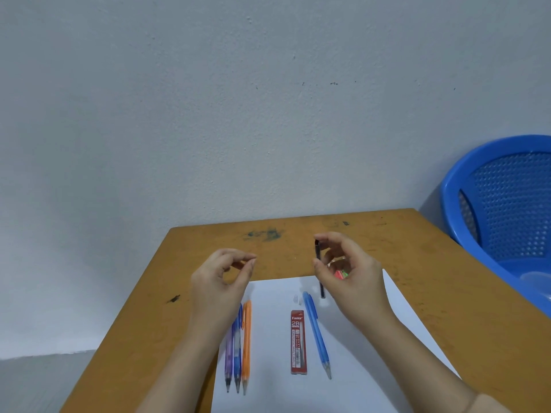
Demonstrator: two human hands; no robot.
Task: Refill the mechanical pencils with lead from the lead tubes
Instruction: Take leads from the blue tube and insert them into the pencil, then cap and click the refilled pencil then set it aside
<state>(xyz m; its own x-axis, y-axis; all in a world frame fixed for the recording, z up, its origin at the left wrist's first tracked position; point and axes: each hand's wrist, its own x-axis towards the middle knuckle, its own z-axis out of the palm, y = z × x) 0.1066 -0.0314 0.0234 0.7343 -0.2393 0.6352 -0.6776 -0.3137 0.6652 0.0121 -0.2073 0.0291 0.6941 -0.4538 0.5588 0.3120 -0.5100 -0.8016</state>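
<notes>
My right hand (pixel 350 274) is raised over the table and grips a dark lead tube (pixel 317 249) upright; something pink and green (pixel 340 274) shows inside its palm. My left hand (pixel 222 274) hovers to the left with thumb and forefinger pinched together, and I see nothing between them. On the white paper (pixel 271 296), a purple pencil (pixel 229 350), a blue pencil (pixel 237 357) and an orange pencil (pixel 247 344) lie side by side below my left wrist. A red 2B lead tube (pixel 298 342) lies in the middle with a light blue pencil (pixel 318 333) to its right.
The paper lies on a brown wooden table (pixel 298 234) against a pale wall. Two small clear caps (pixel 297 299) sit on the paper above the red tube. A blue plastic basket (pixel 507 204) stands off the table's right edge.
</notes>
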